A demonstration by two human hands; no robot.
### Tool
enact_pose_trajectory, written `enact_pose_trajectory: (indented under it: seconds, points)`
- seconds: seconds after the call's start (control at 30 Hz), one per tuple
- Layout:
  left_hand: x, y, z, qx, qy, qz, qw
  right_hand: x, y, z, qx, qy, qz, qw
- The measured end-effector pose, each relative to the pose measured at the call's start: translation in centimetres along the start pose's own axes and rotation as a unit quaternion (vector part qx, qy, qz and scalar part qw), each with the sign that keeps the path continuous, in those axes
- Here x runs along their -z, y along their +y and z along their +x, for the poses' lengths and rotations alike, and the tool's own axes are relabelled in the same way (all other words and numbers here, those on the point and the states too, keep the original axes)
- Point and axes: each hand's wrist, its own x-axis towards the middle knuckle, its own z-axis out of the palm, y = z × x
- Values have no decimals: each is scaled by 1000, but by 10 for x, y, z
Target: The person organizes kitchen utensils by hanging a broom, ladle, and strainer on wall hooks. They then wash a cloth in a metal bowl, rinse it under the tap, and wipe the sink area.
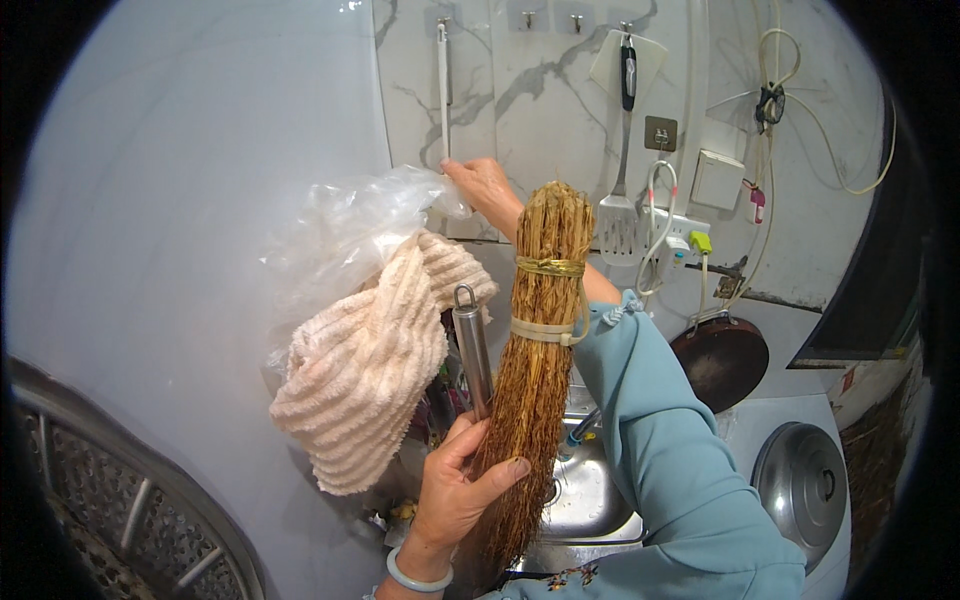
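Observation:
My left hand point(457, 480), a bracelet on its wrist, grips a bundled plant-fibre scrub brush point(544, 375), bound by a yellow tie and a pale cable tie. Against the same fingers stands a utensil's steel handle point(471, 345) with a loop at its top; its lower part is hidden. My right hand point(484, 187) reaches up behind the brush to the wall. Its fingertips close on the lower end of a long, narrow white utensil point(444, 90) at a wall hook. Just left of those fingers hangs a clear plastic bag point(352, 217), with a ribbed cream towel point(367, 360) below it.
A slotted turner point(621, 217) hangs on the marbled wall, near a power strip point(675, 221) with plugged cables. Further right hang a frying pan point(720, 364) and, lower, a pot lid point(802, 487). A steel sink point(592, 495) lies below; a perforated metal rack point(142, 495) stands at left.

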Motion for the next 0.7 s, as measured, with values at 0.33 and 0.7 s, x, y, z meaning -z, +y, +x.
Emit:
enact_pose_trajectory:
  seconds: [0.33,0.7]
  points:
    - [-11,-8,5,13,-18,1,1000,13,16,-19,-28,-49,127,990]
    - [-16,-12,9,-13,-29,46,998,49,66,-94,14,-89,257,962]
